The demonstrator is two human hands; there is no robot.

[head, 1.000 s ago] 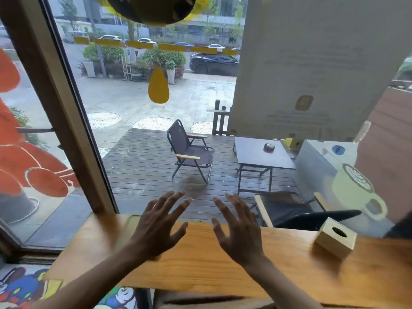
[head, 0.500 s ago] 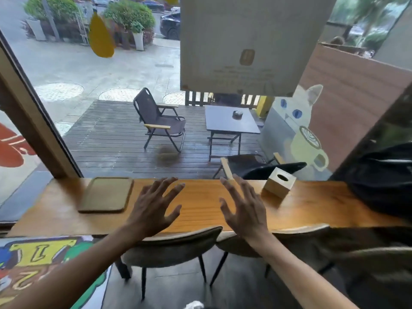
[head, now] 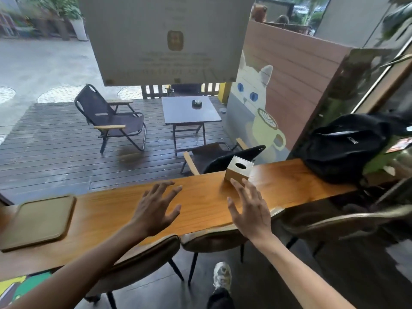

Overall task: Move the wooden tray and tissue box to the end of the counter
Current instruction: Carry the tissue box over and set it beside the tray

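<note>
A black backpack (head: pixel 344 146) lies on the counter's right end, two chairs (head: pixel 214 239) tucked beneath.

Both splayed hands hover over counter (head: pixel 200 197) between tray (head: pixel 38 219) and tissue box (head: pixel 238 171).

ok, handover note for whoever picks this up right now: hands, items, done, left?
Left hand: open, empty, over the counter.
Right hand: open, empty, fingertips just short of the tissue box.
Wooden tray: flat at the counter's left end. Tissue box: upright, right of centre; black bag sits on the right end.
Done: nothing gripped.
Left: move both to the end.
</note>
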